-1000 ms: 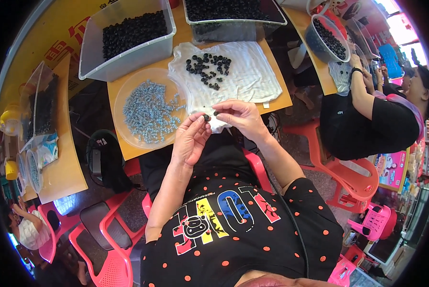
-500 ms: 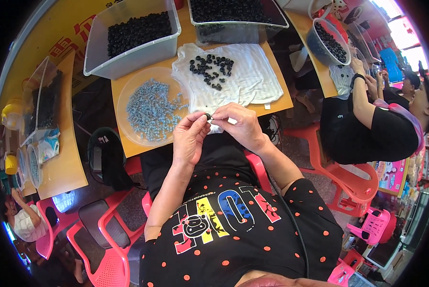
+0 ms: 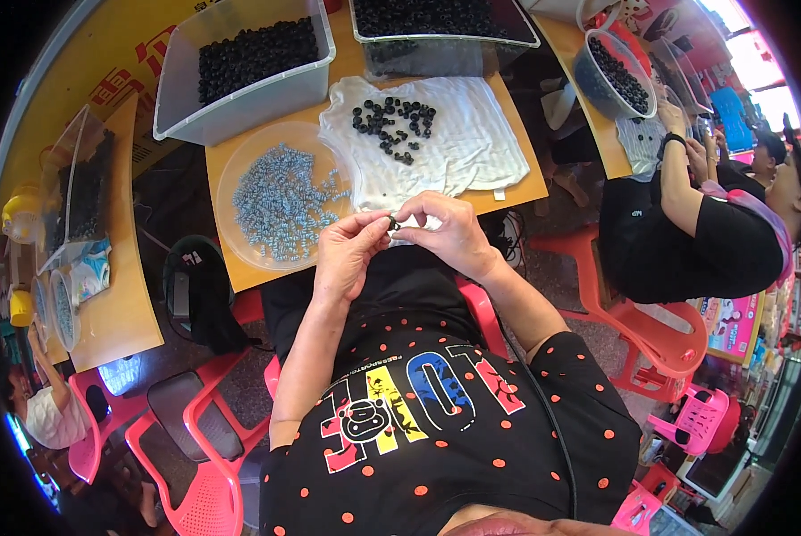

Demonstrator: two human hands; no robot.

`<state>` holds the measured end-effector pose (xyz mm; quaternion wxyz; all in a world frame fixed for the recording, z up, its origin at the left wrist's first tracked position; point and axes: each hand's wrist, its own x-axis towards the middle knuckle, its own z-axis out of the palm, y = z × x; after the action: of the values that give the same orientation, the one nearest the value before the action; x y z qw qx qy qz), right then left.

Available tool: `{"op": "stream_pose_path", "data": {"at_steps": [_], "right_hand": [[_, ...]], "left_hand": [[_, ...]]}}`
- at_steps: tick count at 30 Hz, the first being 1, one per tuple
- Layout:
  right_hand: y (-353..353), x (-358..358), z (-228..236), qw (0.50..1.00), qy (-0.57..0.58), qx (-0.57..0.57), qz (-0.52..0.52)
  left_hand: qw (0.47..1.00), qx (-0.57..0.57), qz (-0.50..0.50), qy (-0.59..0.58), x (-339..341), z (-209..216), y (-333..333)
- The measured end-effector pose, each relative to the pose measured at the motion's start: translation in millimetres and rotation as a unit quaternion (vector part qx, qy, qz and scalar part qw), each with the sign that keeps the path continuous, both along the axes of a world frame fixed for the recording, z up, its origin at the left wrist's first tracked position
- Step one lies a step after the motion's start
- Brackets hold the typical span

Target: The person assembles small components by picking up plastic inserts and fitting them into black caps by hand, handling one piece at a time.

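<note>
A small black round part (image 3: pixel 392 223) is pinched between the fingertips of both hands in front of my lap. My left hand (image 3: pixel 348 252) grips it from the left with thumb and forefinger. From the other side my right hand (image 3: pixel 449 234) closes thumb and forefinger on it; its finer details are too small to make out. Beyond the hands, a white cloth (image 3: pixel 481 152) carries several loose black parts (image 3: pixel 391 125). Left of it stands a shallow round clear tray (image 3: pixel 230 192) of small silvery-blue pieces (image 3: pixel 280 210) that look like coil springs.
Two clear bins (image 3: pixel 239 116) (image 3: pixel 436 61) of black parts stand at the table's far side. Another person (image 3: pixel 695 214) works at a table on the right, beside a tub of black parts (image 3: pixel 615 80). Pink chairs (image 3: pixel 208 447) stand around; a side table (image 3: pixel 123 313) is at left.
My fingers have shifted slightly around the small black part, which now sits turned between the fingertips. The right fingers are more bent. The view has moved a little.
</note>
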<state>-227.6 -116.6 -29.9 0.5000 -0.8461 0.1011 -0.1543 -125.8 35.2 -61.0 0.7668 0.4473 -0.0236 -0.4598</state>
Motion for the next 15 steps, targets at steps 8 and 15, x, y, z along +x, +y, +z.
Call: {"op": "stream_pose_path", "data": {"at_steps": [8, 15], "right_hand": [[-12.1, -3.7, -11.4, 0.985, 0.02, 0.137, 0.107], [-5.7, -9.6, -15.4, 0.991, -0.007, 0.089, 0.1]], "left_hand": [[0.994, -0.001, -0.105, 0.005, 8.1, 7.9, 2.3], [0.99, 0.019, -0.137, 0.011, 5.6, 1.5, 4.3]]}}
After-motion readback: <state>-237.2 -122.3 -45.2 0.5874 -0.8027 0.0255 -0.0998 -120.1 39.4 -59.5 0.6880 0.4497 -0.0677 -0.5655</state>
